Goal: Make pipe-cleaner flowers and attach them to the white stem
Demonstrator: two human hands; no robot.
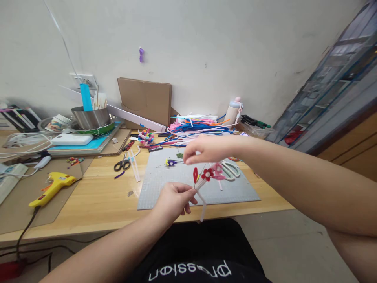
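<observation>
My left hand pinches the stem of a small bunch of pipe-cleaner flowers over the mat's front edge. The bunch has a red flower with a pale centre, pink flowers and a red loop-shaped piece. A white pipe cleaner hangs bent from the stem, which looks wrapped in white. Just above the bunch is my right hand, its fingers curled down and their tips close together. Whatever may lie between those tips is hidden or too small to make out.
On the grey cutting mat lie a dark blue flower, a green piece and white-handled scissors. Black-handled scissors and a yellow glue gun are left. Pipe cleaners pile behind, beside a bottle.
</observation>
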